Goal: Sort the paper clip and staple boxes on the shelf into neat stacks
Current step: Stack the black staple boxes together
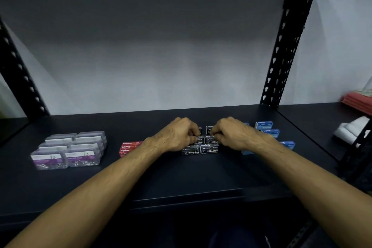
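Note:
Several black staple boxes (209, 150) stand in two columns at the middle of the dark shelf (181, 177). My left hand (177, 135) pinches a black box in the left column. My right hand (233, 133) pinches a black box in the right column. Clear paper clip boxes (68, 150) with purple labels form a tidy block at the left. Red staple boxes (128, 147) are stacked beside my left wrist, partly hidden by it. Blue staple boxes (267, 129) lie loose to the right, some behind my right forearm.
Black perforated uprights (281, 46) frame the bay, and a grey wall closes the back. On the neighbouring shelf at far right lie a folded white cloth (352, 129) and a red stack (360, 102).

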